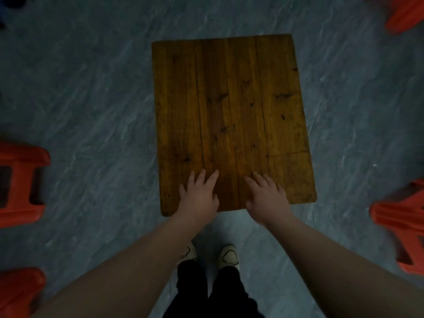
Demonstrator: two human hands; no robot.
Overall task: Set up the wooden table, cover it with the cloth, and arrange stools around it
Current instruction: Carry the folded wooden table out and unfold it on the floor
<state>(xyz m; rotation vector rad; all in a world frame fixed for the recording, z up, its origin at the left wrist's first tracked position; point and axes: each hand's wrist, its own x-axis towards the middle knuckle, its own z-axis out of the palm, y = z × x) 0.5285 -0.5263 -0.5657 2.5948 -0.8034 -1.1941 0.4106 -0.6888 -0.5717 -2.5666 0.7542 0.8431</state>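
The wooden table (231,106) stands on the grey floor in front of me, its plank top bare. My left hand (199,195) lies flat on the near edge of the top with fingers spread. My right hand (266,195) lies flat beside it, a little to the right, fingers straight. Red plastic stools stand around: one at the left (20,182), one at the lower left (18,292), one at the right (399,223) and one at the top right corner (403,12). No cloth shows in this view.
My feet in pale shoes (211,255) stand just short of the table's near edge. Grey marbled floor (91,99) spreads on all sides of the table. A dark shape sits at the top left corner.
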